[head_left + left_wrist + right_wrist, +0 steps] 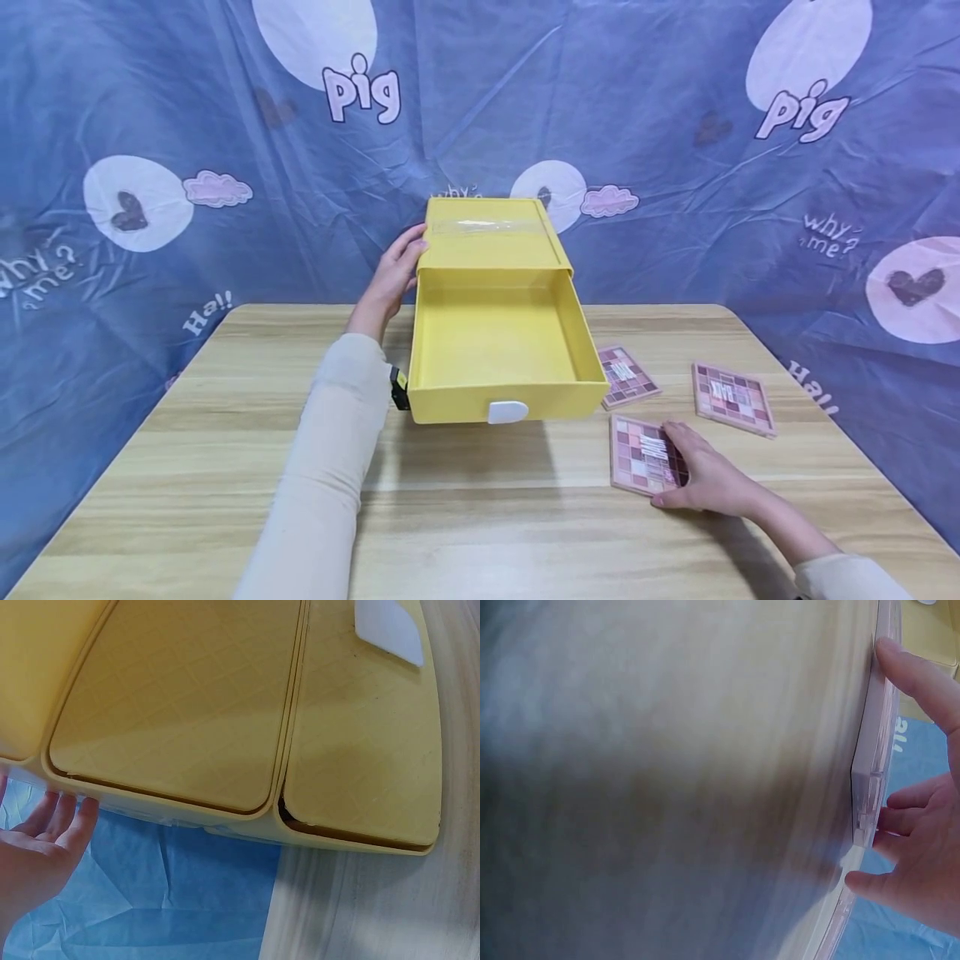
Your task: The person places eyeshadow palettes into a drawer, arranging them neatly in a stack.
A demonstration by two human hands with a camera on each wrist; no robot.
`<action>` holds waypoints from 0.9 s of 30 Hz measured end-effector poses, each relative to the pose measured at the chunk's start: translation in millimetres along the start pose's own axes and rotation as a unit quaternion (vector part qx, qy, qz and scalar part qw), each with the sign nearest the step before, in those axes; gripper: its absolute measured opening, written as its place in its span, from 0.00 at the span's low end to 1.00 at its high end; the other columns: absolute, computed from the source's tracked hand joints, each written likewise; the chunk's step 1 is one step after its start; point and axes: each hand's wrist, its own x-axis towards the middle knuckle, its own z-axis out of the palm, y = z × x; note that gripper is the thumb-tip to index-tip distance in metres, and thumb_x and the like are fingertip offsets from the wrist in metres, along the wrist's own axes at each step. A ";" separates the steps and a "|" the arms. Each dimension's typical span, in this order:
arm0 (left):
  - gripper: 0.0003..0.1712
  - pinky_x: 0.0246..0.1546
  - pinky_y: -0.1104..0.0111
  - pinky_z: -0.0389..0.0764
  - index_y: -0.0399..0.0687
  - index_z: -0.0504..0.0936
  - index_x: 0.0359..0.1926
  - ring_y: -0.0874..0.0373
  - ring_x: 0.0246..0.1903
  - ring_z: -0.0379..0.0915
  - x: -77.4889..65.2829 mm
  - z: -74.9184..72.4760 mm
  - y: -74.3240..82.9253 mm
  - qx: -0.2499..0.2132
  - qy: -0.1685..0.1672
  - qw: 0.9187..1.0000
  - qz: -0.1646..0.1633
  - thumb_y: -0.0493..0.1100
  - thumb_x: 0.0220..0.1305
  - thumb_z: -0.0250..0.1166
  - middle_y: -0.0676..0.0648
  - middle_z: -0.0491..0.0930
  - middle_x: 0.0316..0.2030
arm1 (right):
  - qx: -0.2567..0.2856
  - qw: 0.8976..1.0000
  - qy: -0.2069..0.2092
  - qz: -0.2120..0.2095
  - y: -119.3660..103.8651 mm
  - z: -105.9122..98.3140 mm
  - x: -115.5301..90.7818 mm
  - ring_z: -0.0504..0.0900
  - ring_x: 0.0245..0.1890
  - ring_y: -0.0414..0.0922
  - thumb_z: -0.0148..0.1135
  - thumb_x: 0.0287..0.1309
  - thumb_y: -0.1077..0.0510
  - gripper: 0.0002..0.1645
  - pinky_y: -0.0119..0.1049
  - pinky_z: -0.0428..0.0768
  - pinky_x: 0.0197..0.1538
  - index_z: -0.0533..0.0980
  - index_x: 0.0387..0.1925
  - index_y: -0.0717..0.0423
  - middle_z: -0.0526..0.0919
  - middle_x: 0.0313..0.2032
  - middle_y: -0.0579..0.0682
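A yellow drawer cabinet [487, 237] stands on the table with its top drawer [495, 333] pulled out and nothing inside. My left hand [397, 271] rests against the cabinet's left side, and the left wrist view shows its fingertips at the cabinet's edge. On the right, an eyeshadow palette [641, 458] lies on the tabletop under my right hand [708, 475]. That hand spans the palette's right end, thumb at the near edge and fingers at the far edge. In the right wrist view the thumb [911, 675] presses on the palette's side [870, 765].
Two more eyeshadow palettes lie on the wooden table [247, 467], one beside the drawer [628, 377] and one farther right [733, 398]. White pull tabs mark the drawer fronts, such as the tab on the top drawer [507, 412]. A blue printed cloth [465, 100] hangs behind.
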 end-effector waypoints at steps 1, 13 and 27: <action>0.26 0.48 0.59 0.63 0.50 0.62 0.60 0.56 0.49 0.62 0.0 0.1 -0.3 0.000 0.000 1.000 0.001 0.44 0.60 0.51 0.46 0.62 0.56 | -0.003 1.000 0.001 0.003 0.3 0.2 0.5 0.52 0.53 0.69 0.73 0.21 0.42 0.64 0.60 0.53 0.50 0.55 0.53 0.80 0.56 0.52 0.77; 0.26 0.48 0.59 0.63 0.50 0.62 0.61 0.56 0.51 0.61 1.9 -0.5 -2.2 0.002 0.002 1.000 0.005 0.44 0.60 0.51 0.47 0.61 0.57 | -0.031 0.999 0.022 0.007 3.0 1.8 4.1 0.59 0.50 0.68 0.73 0.17 0.40 0.63 0.58 0.57 0.49 0.59 0.51 0.79 0.61 0.49 0.76; 0.26 0.49 0.58 0.62 0.51 0.61 0.61 0.56 0.51 0.61 1.7 -2.3 -2.8 0.002 -0.002 1.000 0.006 0.45 0.60 0.51 0.48 0.61 0.57 | -0.021 0.999 0.035 0.003 4.1 -2.8 -2.0 0.63 0.47 0.67 0.74 0.18 0.41 0.61 0.57 0.61 0.45 0.60 0.49 0.79 0.63 0.47 0.75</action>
